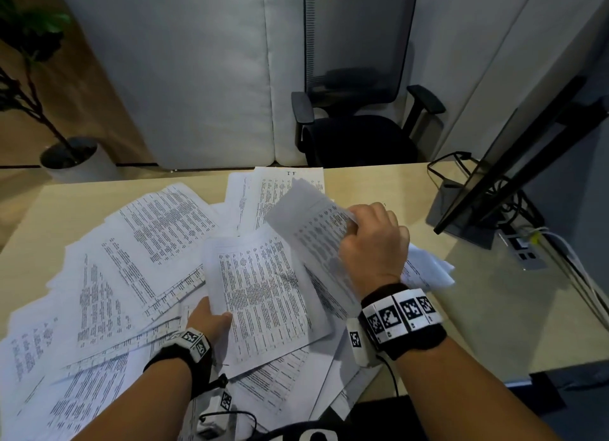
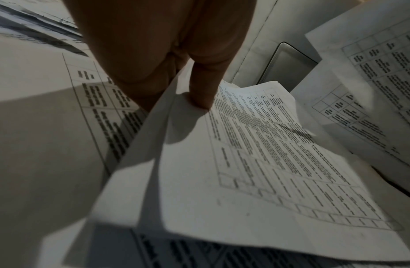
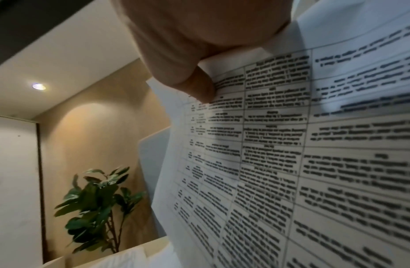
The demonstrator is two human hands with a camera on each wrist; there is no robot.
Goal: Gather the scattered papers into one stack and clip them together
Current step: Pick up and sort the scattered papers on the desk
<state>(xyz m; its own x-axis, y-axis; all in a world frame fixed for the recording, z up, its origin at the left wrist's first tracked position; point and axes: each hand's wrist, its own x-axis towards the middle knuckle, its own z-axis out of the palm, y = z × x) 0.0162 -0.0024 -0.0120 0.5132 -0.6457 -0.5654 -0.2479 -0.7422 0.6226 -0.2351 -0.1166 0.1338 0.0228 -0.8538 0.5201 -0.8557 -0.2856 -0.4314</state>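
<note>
Printed white papers (image 1: 158, 236) lie scattered over the wooden desk (image 1: 478, 292). My left hand (image 1: 211, 320) pinches the near left edge of a small bundle of sheets (image 1: 263, 292), thumb on top; the left wrist view shows the thumb (image 2: 201, 94) pressing on the bundle (image 2: 256, 163). My right hand (image 1: 372, 243) is raised above the pile and pinches a single printed sheet (image 1: 313, 229) by its edge. In the right wrist view that sheet (image 3: 291, 163) hangs tilted under the thumb (image 3: 199, 87). No clip is visible.
A monitor (image 1: 514, 163) on its stand sits at the desk's right, with cables and a power strip (image 1: 524, 246) beside it. A black office chair (image 1: 356, 111) stands beyond the desk's far edge. A potted plant (image 1: 66, 157) is at far left.
</note>
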